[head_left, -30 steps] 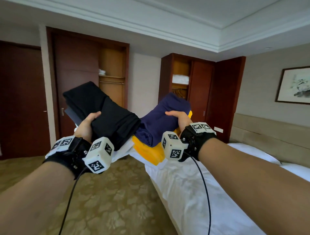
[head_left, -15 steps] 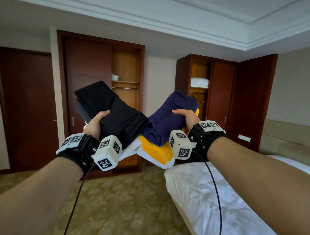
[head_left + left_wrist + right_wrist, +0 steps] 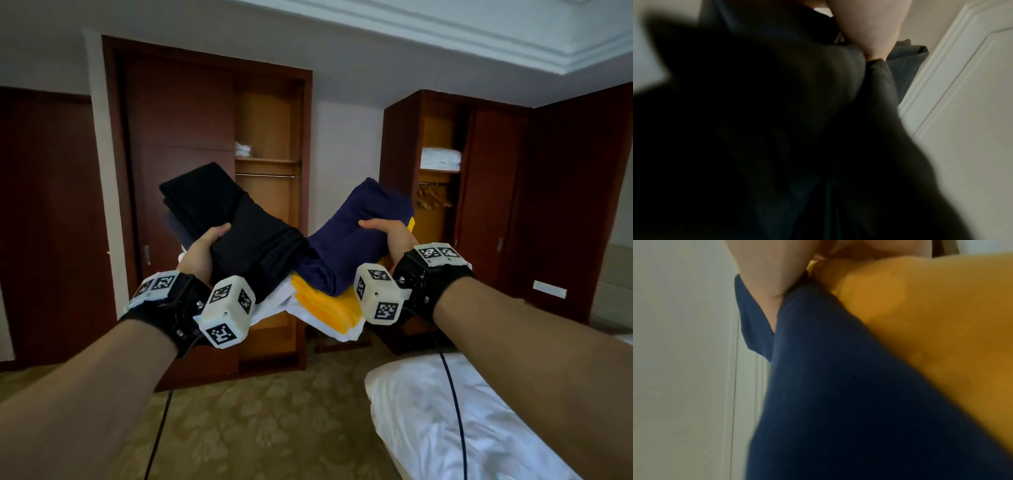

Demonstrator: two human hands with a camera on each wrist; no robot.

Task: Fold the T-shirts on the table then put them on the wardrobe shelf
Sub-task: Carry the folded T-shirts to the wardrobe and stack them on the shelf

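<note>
The folding appears to be finished: two folded piles are carried in the air in front of the left wardrobe [image 3: 212, 192]. The black T-shirt pile [image 3: 236, 226] is clamped by the left hand [image 3: 202, 251], thumb on top, and the navy T-shirt [image 3: 356, 233], with a yellow T-shirt [image 3: 325, 305] and white ones under it, is gripped by the right hand [image 3: 390, 233]. The wardrobe shelf [image 3: 267, 160], where some white linen is already seen, is still beyond the piles, so the placing is judged to remain.
</note>
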